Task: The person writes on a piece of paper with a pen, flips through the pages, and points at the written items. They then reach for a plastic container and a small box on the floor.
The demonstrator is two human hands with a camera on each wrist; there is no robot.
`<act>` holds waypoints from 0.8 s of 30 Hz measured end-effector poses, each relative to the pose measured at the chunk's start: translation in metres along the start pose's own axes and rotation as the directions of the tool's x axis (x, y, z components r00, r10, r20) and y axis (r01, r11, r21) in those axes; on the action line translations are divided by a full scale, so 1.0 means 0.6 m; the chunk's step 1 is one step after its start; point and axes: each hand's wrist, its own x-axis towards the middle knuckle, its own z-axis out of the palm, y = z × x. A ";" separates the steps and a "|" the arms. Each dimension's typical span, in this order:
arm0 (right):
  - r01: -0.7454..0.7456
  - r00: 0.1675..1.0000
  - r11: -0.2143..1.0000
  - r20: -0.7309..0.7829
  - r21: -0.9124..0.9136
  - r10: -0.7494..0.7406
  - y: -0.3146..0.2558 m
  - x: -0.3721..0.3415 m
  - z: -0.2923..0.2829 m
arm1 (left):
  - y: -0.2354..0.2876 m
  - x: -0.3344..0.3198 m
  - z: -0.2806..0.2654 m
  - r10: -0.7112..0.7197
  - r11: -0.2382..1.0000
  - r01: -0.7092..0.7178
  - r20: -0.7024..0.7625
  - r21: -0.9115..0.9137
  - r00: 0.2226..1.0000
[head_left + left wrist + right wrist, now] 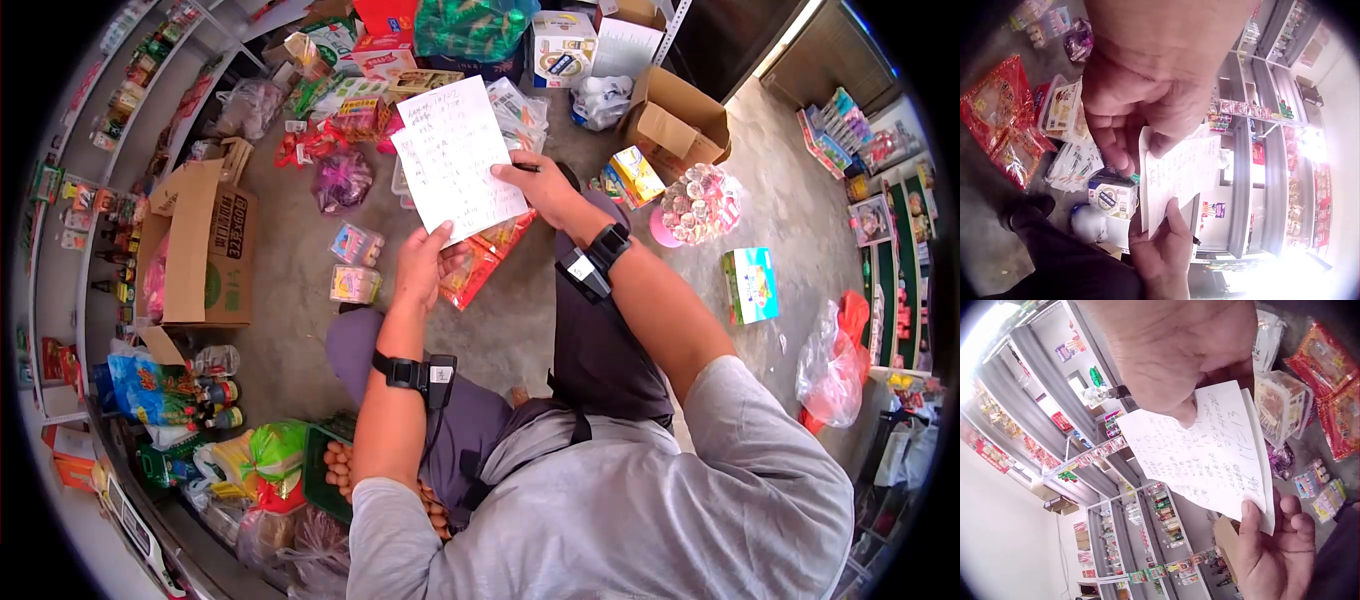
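Note:
Handwritten white sheets (455, 150) are held up between both hands, with more than one layer visible at the edge in the right wrist view. The left hand (422, 268) pinches the bottom left corner, thumb on the written side. The right hand (545, 190) pinches the right edge, its thumb on the writing, and a dark pen (526, 167) pokes out by its fingers. Behind the lower edge lies a red food package (487, 262) on the floor. In the left wrist view the left hand (1141, 94) is close up; the right hand (1163, 250) grips the sheets' other side.
An open carton (215, 250) stands at left, another (678, 120) at upper right. Two small packs (355, 284) lie on the floor near the left knee. A green crate (325, 480) of eggs stands by the left elbow. Candy tub (700, 205) and blue-green box (750, 285) are at right.

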 end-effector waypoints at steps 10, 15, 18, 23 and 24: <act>-0.061 0.998 0.998 0.003 -0.001 0.061 0.002 0.002 -0.002 | 0.000 0.002 0.002 0.017 0.999 -0.015 -0.044 0.043 0.999; -0.054 0.998 0.998 0.012 -0.015 0.054 0.014 0.012 -0.007 | -0.003 0.006 -0.001 0.030 0.999 -0.028 -0.047 0.045 0.998; -0.049 0.999 0.999 0.018 -0.002 0.049 0.020 0.017 -0.010 | -0.003 0.005 0.001 0.040 0.998 -0.037 -0.061 0.051 0.997; -0.039 0.999 0.999 0.016 -0.015 0.039 0.017 0.010 -0.009 | -0.007 0.005 0.000 0.046 0.997 -0.042 -0.067 0.066 0.997; -0.048 0.999 0.999 0.014 -0.005 0.048 0.016 0.009 -0.008 | -0.006 0.004 0.001 0.048 0.997 -0.044 -0.067 0.068 0.997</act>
